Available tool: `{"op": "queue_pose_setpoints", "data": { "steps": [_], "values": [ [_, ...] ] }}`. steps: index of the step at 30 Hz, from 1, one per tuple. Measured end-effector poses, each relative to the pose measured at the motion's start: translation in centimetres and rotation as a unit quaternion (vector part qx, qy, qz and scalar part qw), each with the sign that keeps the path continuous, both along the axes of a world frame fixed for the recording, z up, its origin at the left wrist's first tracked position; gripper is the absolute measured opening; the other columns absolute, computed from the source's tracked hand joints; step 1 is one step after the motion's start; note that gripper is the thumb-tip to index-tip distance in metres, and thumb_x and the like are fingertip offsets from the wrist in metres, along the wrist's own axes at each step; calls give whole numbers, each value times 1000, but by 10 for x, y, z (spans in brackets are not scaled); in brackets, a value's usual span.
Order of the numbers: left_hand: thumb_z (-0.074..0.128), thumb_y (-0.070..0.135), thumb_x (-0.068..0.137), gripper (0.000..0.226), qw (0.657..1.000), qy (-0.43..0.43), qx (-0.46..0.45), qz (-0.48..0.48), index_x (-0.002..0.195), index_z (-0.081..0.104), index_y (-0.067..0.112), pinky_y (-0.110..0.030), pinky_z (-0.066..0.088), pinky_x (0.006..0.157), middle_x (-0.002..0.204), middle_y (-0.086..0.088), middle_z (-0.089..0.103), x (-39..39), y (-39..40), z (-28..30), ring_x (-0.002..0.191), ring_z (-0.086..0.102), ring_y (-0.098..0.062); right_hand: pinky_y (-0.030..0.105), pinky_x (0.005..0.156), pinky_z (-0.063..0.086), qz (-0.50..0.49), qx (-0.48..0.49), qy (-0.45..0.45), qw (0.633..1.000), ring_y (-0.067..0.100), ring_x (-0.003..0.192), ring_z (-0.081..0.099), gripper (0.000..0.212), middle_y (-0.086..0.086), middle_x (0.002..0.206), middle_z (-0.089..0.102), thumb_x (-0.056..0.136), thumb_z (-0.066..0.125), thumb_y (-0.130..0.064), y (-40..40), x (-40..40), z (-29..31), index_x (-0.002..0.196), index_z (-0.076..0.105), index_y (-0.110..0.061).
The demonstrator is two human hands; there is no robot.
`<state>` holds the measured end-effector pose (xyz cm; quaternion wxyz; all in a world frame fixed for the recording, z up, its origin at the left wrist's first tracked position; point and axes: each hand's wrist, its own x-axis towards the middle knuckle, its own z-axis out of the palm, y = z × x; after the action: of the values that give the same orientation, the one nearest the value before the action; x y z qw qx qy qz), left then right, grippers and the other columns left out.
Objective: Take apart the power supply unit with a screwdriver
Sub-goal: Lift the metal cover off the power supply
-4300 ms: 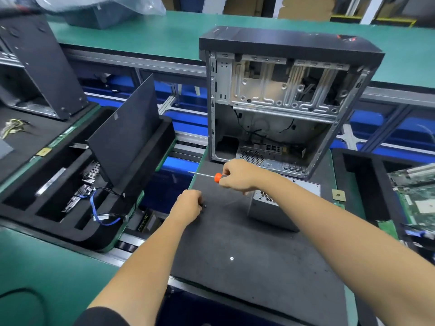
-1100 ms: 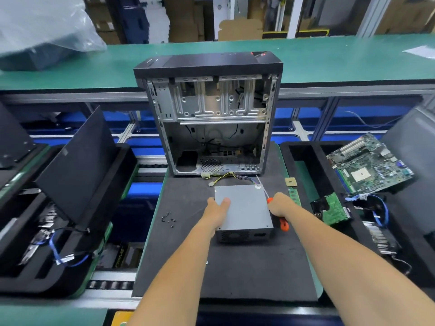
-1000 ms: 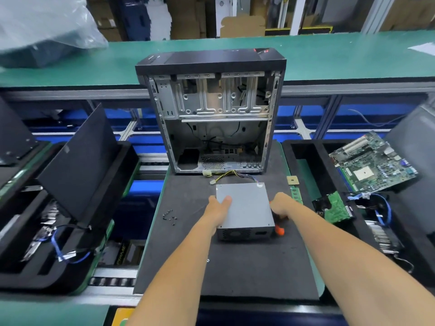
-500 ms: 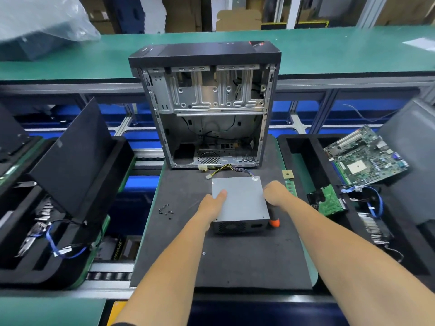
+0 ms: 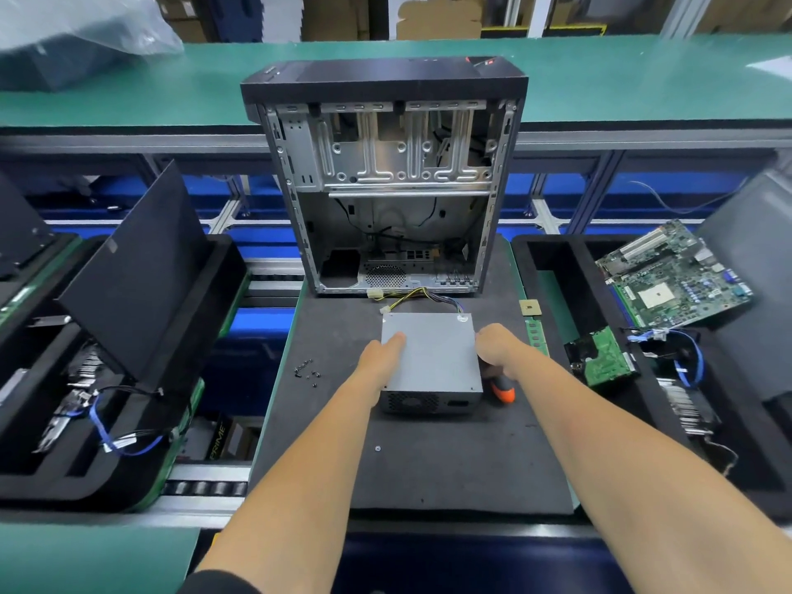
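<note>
A: Grey metal power supply unit (image 5: 430, 358) now flat on the dark foam desk mat (image 5: 428, 465), in front of the open black computer case (image 5: 385, 177); pulled slightly nearer since a second ago.

B: Left hand (image 5: 379, 358) flat on lid, fingers straight. Right hand (image 5: 497, 345) gripping orange-tipped screwdriver (image 5: 499, 390) beside unit. Ready for lid screws, probably.

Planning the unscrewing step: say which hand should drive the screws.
Right. The right hand grips the screwdriver beside the power supply unit; the left hand rests flat on top, steadying it.
</note>
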<state>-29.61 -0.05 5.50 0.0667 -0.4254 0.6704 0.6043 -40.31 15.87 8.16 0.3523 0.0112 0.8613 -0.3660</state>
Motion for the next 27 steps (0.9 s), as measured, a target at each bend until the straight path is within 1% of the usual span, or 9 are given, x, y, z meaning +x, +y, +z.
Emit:
{"op": "queue_pose_setpoints", "data": {
  "steps": [4, 6, 8, 10, 13, 17, 23, 25, 27],
  "values": [
    [44, 52, 91, 68, 1000, -17, 14, 6, 143, 34, 10, -33, 31, 84, 135, -5, 43, -2, -1, 3, 110, 43, -24, 32, 52, 53, -74, -60, -64, 993, 25, 66, 61, 22, 10, 80, 58, 103, 33, -18, 1, 8, 1, 104, 50, -4],
    [42, 59, 89, 76, 999, -35, 28, 6, 148, 28, 13, -35, 31, 90, 150, -5, 30, -2, -1, 4, 129, 37, -27, 39, 65, 57, -89, -89, -85, 988, 28, 79, 64, 42, 12, 98, 62, 105, 26, -38, -1, 6, 2, 123, 49, -7],
    [41, 64, 86, 82, 998, -41, 48, 7, 150, 24, 16, -39, 29, 104, 156, -5, 21, -1, -2, 4, 139, 27, -26, 46, 93, 52, -60, -86, -111, 988, 30, 111, 61, 63, 8, 130, 59, 100, 24, -60, -4, 5, 3, 139, 44, -16],
    [41, 66, 84, 83, 997, -43, 59, 10, 150, 26, 18, -44, 24, 114, 156, -4, 22, -2, -2, 3, 141, 24, -25, 41, 105, 42, -24, -84, -130, 988, 26, 124, 54, 66, 4, 143, 52, 95, 38, -66, -7, 7, 4, 140, 48, -18],
    [42, 67, 83, 79, 996, -42, 71, 15, 146, 33, 21, -44, 24, 115, 153, -3, 28, -3, -2, 5, 139, 28, -23, 30, 82, 47, -20, -85, -107, 990, 20, 98, 64, 47, 4, 127, 65, 93, 57, -55, -10, 11, 7, 120, 60, -17],
    [45, 66, 82, 74, 993, -24, 113, 24, 141, 41, 22, -44, 33, 111, 146, -4, 41, -3, -2, 3, 131, 42, -26, 25, 57, 35, -25, -48, -70, 996, 10, 73, 55, 48, -1, 106, 58, 86, 65, -59, -12, 10, 7, 114, 54, -22],
    [46, 65, 83, 72, 990, -15, 136, 41, 140, 43, 20, -44, 39, 107, 140, -6, 47, -4, 0, 2, 125, 49, -28, 36, 95, 46, -28, -34, -45, 998, 26, 108, 60, 75, 5, 126, 61, 76, 72, -63, -14, 5, 0, 129, 56, -12],
    [46, 64, 84, 71, 989, -14, 139, 48, 139, 44, 19, -45, 40, 105, 138, -6, 49, -4, 0, 2, 122, 51, -28, 37, 98, 47, -33, -40, -44, 998, 26, 110, 60, 78, 5, 127, 60, 75, 72, -63, -14, 6, 0, 130, 55, -11],
    [45, 64, 84, 72, 990, -21, 133, 53, 140, 42, 18, -45, 40, 105, 138, -6, 48, -3, 1, 2, 123, 49, -29, 35, 90, 46, -35, -38, -45, 998, 26, 106, 59, 77, 4, 125, 59, 76, 72, -64, -14, 7, 2, 130, 54, -11]
  ]
}}
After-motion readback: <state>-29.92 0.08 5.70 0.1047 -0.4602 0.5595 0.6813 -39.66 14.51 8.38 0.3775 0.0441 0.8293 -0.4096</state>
